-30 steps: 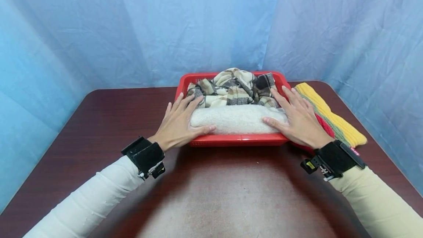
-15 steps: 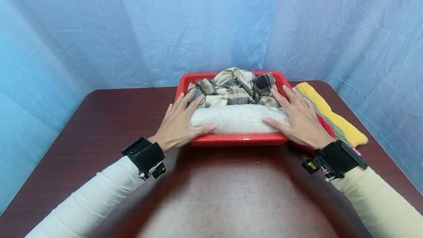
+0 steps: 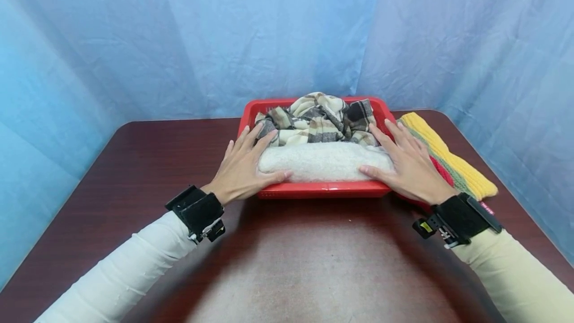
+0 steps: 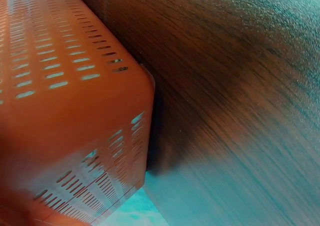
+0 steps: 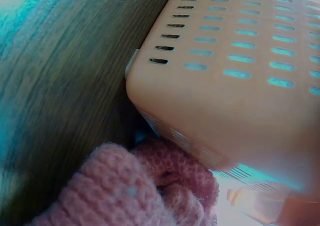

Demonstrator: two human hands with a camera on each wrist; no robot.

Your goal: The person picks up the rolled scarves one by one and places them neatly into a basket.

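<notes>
In the head view I have the red basket (image 3: 320, 189) sitting just above the middle of the frame, on the dark wooden table (image 3: 314, 263). A cream fleece roll (image 3: 323, 162) lies along its near side, with a crumpled plaid cloth (image 3: 316, 118) piled behind it toward the top of the frame. My left hand (image 3: 244, 163) lies flat over the basket's left end, fingers straight and spread, thumb laid along the roll's front; it clasps nothing. My right hand (image 3: 410, 163) mirrors it at the right end, fingers straight, thumb touching the roll (flat contact, no clench). To the right of the basket, partly under my right wrist, a knitted piece (image 3: 453, 163) in yellow, green and red lies on the table. The wrist views show only the basket's slotted corners (image 4: 75, 101) close up, and the right one also shows pinkish knit (image 5: 125, 191) against the basket's wall (image 5: 235, 86).
</notes>
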